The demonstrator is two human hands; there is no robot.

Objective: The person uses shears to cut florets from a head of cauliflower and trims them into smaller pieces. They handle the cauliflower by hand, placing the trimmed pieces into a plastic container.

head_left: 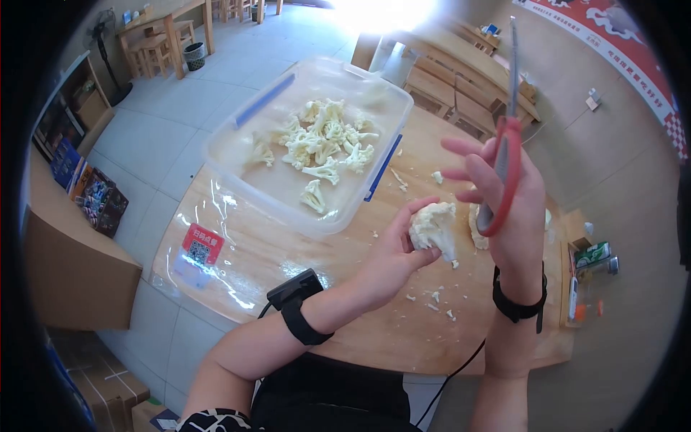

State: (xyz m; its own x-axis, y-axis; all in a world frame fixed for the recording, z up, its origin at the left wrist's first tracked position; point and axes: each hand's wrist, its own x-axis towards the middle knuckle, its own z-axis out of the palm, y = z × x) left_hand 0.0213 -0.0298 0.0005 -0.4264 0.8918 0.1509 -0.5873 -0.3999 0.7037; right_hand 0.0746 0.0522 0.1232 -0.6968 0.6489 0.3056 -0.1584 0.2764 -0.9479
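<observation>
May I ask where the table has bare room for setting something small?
One wide bare patch lies between the red card, the plastic box and the left forearm. A smaller one is near the table's edge, between that forearm and the crumbs. It is crowded where the left hand holds cauliflower and the right hand holds scissors.

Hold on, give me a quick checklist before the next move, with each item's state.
1. Cauliflower piece held in left hand: ok.
2. Scissors in right hand, blades pointing away from left hand: ok.
3. Firm grip on scissors: cannot tell; the fingers look spread.
4. Bare space left in tub: ok, around the florets.
5. Tabletop free of scraps: not ok, several lie about.
</observation>
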